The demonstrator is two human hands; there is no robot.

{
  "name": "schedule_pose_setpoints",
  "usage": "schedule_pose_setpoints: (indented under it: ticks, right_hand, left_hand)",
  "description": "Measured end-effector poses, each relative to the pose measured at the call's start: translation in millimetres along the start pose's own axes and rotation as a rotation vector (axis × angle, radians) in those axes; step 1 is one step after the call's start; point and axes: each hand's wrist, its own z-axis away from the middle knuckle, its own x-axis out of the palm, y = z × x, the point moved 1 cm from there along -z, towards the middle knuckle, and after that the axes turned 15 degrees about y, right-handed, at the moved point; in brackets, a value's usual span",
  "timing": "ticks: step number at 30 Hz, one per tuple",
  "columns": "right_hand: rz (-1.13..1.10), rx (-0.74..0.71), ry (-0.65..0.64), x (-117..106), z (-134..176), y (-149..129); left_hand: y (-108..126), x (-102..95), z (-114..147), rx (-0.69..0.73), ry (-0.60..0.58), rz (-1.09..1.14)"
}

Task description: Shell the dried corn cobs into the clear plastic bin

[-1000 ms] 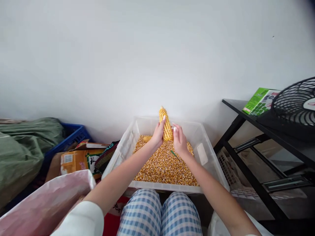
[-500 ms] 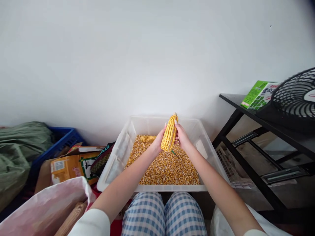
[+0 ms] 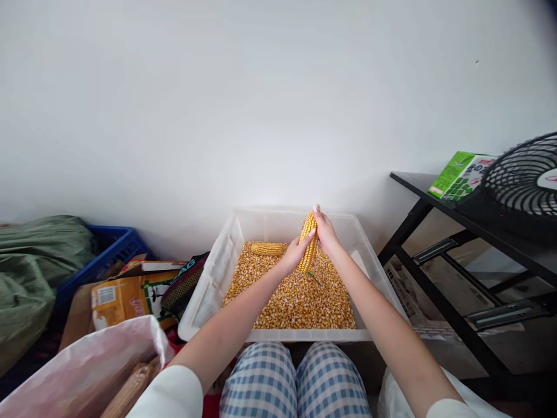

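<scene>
Both of my hands are closed on a yellow corn cob [image 3: 308,245], held tilted above a translucent plastic bin [image 3: 209,290]. My left hand [image 3: 297,251] grips its left side and lower half, thumb across the front. Around the upper right side and near the tip is my right hand [image 3: 324,229]. Loose corn kernels [image 3: 296,305] cover the bottom of the bin. A second corn cob [image 3: 268,249] lies on them toward the back left. A thin tool with a green part [image 3: 314,277] rests on the kernels below the held cob.
At left stand a white-pink sack [image 3: 87,360] with bare cobs [image 3: 130,390], a cardboard box with packets [image 3: 117,299], and a blue crate [image 3: 117,244] under green cloth. A black table [image 3: 418,183] at right carries a green box [image 3: 456,175] and a fan [image 3: 526,174].
The held cob has turned and shifted slightly right. My left hand's thumb now crosses its front, and my right hand has moved up toward its tip.
</scene>
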Motion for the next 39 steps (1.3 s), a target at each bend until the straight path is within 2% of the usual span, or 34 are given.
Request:
schedule_pose_setpoints:
  ticks: [6,15,23,27,33,39]
  right_hand:
    - [0.035,-0.066,0.054,-15.7,-2.4,17.7]
    - [0.006,-0.035,0.055,-19.1,3.1,10.7]
    - [0.089,-0.104,0.065,-28.8,-4.7,23.8]
    - [0.036,-0.058,0.068,-26.8,-2.5,21.6]
    - [-0.075,0.041,0.021,-22.7,0.5,15.9]
    - [-0.08,0.038,0.033,-23.9,-1.1,22.3]
  left_hand:
    - [-11.3,2.4,1.7,-0.134,-0.085,0.029]
    - [-13.1,6.2,0.6,-0.068,-0.097,-0.028]
    - [-18.1,-1.0,0.6,-0.193,-0.162,-0.024]
    - [-17.0,-1.5,-1.6,-0.206,-0.183,-0.048]
    - [-15.4,-2.0,-2.8,-0.057,-0.132,-0.086]
    - [-22.6,-5.0,-0.7,-0.194,-0.179,-0.051]
